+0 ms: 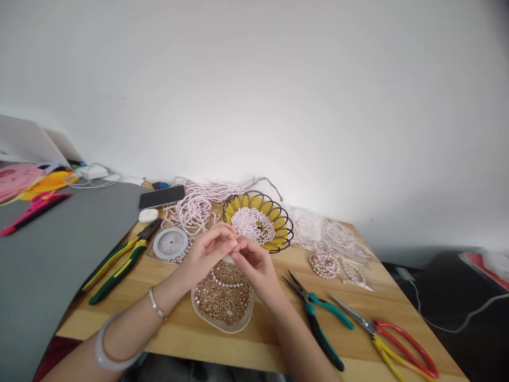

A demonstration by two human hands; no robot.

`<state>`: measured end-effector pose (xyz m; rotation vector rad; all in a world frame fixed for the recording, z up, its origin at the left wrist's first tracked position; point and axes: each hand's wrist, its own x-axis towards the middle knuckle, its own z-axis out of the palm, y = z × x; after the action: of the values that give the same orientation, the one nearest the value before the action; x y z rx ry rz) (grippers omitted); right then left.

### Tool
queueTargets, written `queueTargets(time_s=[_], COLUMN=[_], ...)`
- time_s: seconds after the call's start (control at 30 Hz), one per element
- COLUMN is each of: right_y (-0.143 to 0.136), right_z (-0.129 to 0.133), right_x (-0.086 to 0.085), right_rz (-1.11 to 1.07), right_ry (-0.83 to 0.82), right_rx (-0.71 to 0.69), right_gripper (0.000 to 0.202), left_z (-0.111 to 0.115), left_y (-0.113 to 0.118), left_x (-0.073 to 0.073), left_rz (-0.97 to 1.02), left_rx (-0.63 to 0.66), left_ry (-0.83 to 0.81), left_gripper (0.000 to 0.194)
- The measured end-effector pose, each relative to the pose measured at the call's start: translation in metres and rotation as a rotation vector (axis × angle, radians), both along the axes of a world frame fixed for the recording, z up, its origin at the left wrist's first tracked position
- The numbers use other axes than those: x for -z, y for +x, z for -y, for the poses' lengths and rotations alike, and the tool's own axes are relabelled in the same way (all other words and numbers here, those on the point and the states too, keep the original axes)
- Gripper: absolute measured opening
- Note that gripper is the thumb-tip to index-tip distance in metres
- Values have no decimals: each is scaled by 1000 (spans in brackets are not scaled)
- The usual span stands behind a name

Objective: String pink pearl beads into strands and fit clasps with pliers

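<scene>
My left hand (217, 246) and my right hand (254, 262) meet above a pale bowl (230, 328), thumbs and fingertips pinched together. Whatever lies between the fingertips is too small and covered to make out. Under them the bowl holds a heap of gold-brown beads (222, 302), with a short curve of whitish beads (226, 285) on top. Just behind the fingers stands a black wire basket (289, 228) with a yellow lining, filled with pale pink bead strands (252, 225). A white spool (170, 243) is left of my left hand.
Green-and-yellow pliers (123, 260) lie left; teal needle-nose pliers (314, 313) and scissors (374, 329) lie right on the wooden table (175, 339). Behind are loose pink bead strands (194, 204), a phone (162, 197) and a white case (148, 215). Bagged beads (330, 239) sit back right.
</scene>
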<state>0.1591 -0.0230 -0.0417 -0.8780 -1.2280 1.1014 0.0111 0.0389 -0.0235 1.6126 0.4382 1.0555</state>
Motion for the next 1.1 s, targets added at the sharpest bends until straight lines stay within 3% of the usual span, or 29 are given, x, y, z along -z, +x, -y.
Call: queueTargets(time_s=[0.17, 0.37, 0.53, 0.83, 1.1], right_y=[1, 5, 8, 13, 14], right_z=[0, 1, 1, 0, 0], right_x=[-2, -5, 0, 6, 4], right_rz=[22, 32, 60, 159, 188], right_ry=[25, 57, 48, 36, 35], right_rx=[37, 185, 209, 244, 237], right_gripper=[16, 19, 22, 21, 22], left_z=[-1, 3, 8, 7, 7], left_y=[-1, 2, 5, 3, 2], left_x=[2, 6, 7, 12, 12], left_rz=[-39, -170, -286, -358, -375], left_rx=[5, -16, 59, -146, -164], left_ry=[14, -13, 56, 305, 399], left_gripper=[15, 27, 14, 9, 10])
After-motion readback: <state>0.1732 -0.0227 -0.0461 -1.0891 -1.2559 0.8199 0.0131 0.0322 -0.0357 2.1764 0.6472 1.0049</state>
